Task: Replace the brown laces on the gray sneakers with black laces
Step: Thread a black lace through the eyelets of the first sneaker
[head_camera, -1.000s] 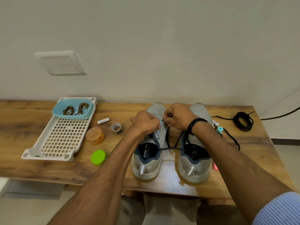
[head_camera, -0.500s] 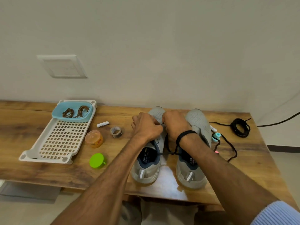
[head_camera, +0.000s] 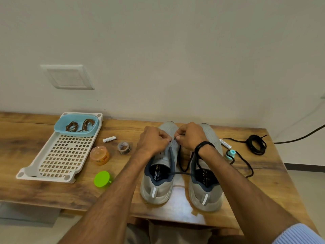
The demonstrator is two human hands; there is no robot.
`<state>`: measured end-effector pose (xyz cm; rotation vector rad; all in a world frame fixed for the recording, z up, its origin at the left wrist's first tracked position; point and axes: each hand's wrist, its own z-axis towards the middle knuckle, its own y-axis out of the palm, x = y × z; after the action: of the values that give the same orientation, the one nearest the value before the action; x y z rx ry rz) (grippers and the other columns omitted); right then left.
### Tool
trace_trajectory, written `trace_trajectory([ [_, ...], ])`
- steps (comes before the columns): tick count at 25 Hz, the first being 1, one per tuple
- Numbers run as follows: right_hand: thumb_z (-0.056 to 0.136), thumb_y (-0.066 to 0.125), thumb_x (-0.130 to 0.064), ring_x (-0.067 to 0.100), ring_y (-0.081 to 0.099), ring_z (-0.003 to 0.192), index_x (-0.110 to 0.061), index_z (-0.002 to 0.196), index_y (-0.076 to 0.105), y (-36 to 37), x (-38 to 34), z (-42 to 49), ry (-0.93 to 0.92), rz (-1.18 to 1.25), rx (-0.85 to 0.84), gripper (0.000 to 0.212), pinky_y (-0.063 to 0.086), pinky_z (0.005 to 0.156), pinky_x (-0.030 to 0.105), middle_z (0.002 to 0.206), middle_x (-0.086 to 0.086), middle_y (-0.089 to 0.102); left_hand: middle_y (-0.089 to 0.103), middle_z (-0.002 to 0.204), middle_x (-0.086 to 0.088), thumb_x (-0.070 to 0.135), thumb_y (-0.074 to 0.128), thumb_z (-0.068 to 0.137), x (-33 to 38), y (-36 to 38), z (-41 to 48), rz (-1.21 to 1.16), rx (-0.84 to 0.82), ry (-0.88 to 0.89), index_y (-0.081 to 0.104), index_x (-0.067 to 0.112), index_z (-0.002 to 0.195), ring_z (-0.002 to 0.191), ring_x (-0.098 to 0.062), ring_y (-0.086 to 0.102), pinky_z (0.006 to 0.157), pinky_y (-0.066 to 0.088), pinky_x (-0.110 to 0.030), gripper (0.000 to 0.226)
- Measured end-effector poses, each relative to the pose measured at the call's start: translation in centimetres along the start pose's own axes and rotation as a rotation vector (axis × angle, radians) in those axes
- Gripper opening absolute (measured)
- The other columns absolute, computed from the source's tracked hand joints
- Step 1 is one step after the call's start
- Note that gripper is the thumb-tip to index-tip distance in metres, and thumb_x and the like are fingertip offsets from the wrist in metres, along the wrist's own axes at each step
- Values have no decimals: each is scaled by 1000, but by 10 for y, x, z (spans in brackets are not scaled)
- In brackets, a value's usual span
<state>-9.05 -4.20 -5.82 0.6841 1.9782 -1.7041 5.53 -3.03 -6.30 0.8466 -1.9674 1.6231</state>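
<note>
Your head camera | looks forward and down across the table (head_camera: 26, 194) to the wall (head_camera: 175, 50) | near | single view

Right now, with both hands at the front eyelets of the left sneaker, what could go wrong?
Slack of the black lace lies across the right sneaker; a hard pull by the right hand may snag there or shift that shoe. Further out it loops by the teal cap, which might be dragged along the table.

A jar (head_camera: 99, 155), green lid (head_camera: 102, 178) and tape roll (head_camera: 124, 147) stand between the tray (head_camera: 58, 155) and the sneakers (head_camera: 156, 189). The desk (head_camera: 44, 194) is open along its near-left edge.
</note>
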Motion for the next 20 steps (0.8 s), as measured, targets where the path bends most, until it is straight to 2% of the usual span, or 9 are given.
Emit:
trace_trajectory([
  [3, 83, 67, -4, 17, 67, 87, -14, 80, 76, 4, 0, 1, -5, -52, 51, 13, 53, 79, 26, 88, 1, 74, 62, 117, 2, 30, 77, 81, 5, 4, -6, 236, 71, 36, 73, 38, 80, 101, -20, 64, 87, 55, -42, 9],
  [9, 87, 54, -1, 25, 66, 86, -8, 89, 74, 19, -6, 8, 20, -227, 82, 21, 55, 78, 33, 93, 9, 73, 62, 114, 0, 26, 65, 91, 12, 13, -17, 447, 188, 127, 74, 32, 102, 101, -23, 61, 79, 49, -38, 16],
  [12, 87, 54, 0, 25, 67, 91, -10, 95, 75, 21, -10, 8, -49, -289, 27, 25, 54, 80, 32, 96, 9, 72, 62, 115, 0, 22, 60, 94, 11, 17, -19, 508, 227, 152, 72, 28, 107, 104, -22, 56, 81, 42, -36, 19],
  [17, 87, 67, -10, 18, 67, 93, -13, 95, 79, 4, 5, 4, -35, -77, -71, 15, 54, 87, 31, 99, 2, 76, 66, 108, 1, 20, 57, 95, 13, 19, -22, 466, 254, 100, 74, 29, 101, 105, -22, 52, 80, 34, -33, 20],
  [20, 91, 65, -11, 20, 67, 95, -12, 99, 78, 8, 7, 4, -42, -122, -69, 15, 52, 86, 28, 102, 5, 75, 68, 106, -3, 11, 53, 93, 19, 21, -20, 515, 220, 69, 73, 24, 102, 105, -23, 55, 79, 38, -35, 25],
])
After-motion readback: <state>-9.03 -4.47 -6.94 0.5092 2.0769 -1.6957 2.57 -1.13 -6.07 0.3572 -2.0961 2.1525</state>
